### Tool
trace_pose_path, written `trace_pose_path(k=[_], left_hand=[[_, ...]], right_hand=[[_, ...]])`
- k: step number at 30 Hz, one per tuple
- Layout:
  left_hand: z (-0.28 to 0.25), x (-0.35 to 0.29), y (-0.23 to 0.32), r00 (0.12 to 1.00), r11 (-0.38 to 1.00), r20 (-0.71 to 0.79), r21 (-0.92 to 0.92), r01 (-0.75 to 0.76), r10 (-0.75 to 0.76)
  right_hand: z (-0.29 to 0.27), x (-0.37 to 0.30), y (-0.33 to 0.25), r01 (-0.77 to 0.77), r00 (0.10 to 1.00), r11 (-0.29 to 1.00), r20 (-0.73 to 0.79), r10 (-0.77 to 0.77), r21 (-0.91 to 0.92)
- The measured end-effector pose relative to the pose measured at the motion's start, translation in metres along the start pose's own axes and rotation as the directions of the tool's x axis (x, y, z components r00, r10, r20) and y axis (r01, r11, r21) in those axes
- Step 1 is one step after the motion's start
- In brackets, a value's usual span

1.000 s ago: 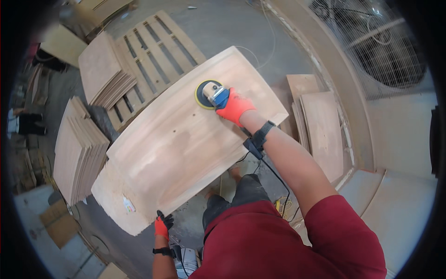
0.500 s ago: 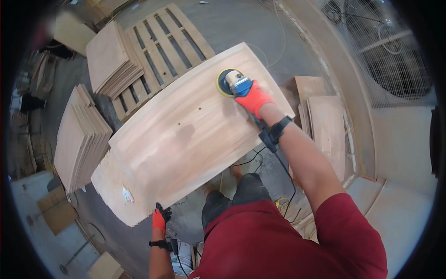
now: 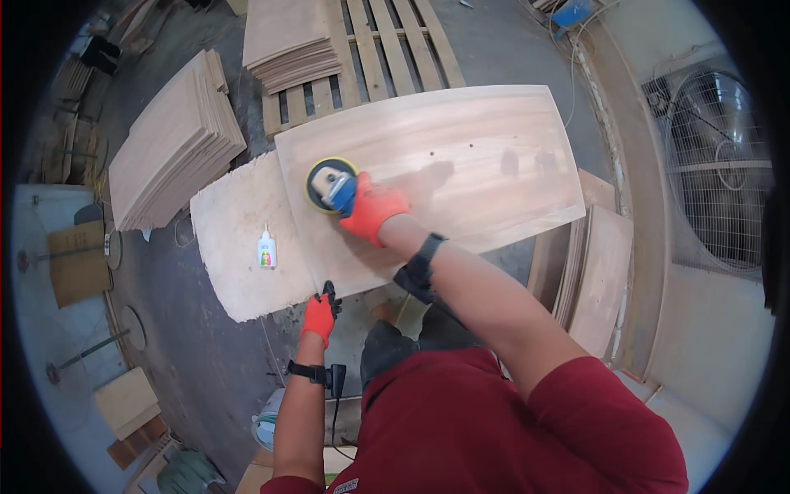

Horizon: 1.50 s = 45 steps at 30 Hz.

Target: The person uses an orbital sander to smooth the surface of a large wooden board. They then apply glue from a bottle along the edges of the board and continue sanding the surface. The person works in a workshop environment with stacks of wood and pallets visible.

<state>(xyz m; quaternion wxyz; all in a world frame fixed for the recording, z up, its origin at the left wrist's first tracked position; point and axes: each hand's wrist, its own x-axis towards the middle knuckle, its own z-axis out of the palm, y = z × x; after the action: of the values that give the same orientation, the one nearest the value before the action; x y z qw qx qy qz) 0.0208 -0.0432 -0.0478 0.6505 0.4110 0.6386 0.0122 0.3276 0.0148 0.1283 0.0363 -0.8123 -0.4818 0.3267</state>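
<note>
A curved-edge plywood panel (image 3: 494, 189) with a few small dark spots lies across the work surface in front of me. My right hand (image 3: 374, 210), in an orange glove, is closed round a blue and silver handheld power sander (image 3: 339, 194). Its yellow-rimmed round disc rests on the panel's left part. At the near left edge of the panel, my left hand (image 3: 321, 316), in an orange glove with black fingers, grips the edge with its fingertips. Beside the panel, a white squeeze bottle (image 3: 266, 249) with a coloured label stands or lies on a rough pale board (image 3: 234, 214).
Stacked plywood sheets (image 3: 177, 144) stand at the left, and another stack (image 3: 288, 41) sits on a slatted wooden pallet (image 3: 387, 49) beyond the panel. More panels (image 3: 605, 276) lean at the right, near a large caged wall fan (image 3: 716, 165).
My right hand has swept the sander from the panel's far right end to its left part. My left hand stays by the near edge. The head view has turned, shifting the surroundings.
</note>
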Motion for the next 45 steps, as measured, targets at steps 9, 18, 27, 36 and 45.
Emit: trace_pose_path(k=[9, 18, 27, 36, 45], left_hand=[[0.003, -0.002, 0.012, 0.998, 0.996, -0.009, -0.061, 0.061, -0.062], [-0.017, 0.011, 0.01, 0.969, 0.968, 0.024, 0.058, 0.243, -0.245], [-0.021, -0.012, 0.045, 0.96, 0.901, 0.009, 0.35, 0.258, -0.279], [-0.03, -0.001, 0.021, 0.963, 0.948, 0.047, 0.194, 0.251, -0.265], [0.002, 0.001, 0.007, 0.998, 0.998, -0.011, -0.035, 0.056, -0.057]], right_hand=[[-0.013, -0.017, 0.068, -0.11, 0.988, 0.977, -0.086, 0.128, 0.183], [-0.085, -0.05, 0.274, -0.345, 0.881, 0.864, -0.191, 0.433, 0.366], [-0.142, -0.077, 0.444, -0.494, 0.728, 0.743, -0.252, 0.638, 0.452], [-0.114, -0.072, 0.323, -0.489, 0.825, 0.779, -0.081, 0.559, 0.393], [-0.028, -0.045, 0.117, -0.217, 0.97, 0.961, -0.073, 0.232, 0.169]])
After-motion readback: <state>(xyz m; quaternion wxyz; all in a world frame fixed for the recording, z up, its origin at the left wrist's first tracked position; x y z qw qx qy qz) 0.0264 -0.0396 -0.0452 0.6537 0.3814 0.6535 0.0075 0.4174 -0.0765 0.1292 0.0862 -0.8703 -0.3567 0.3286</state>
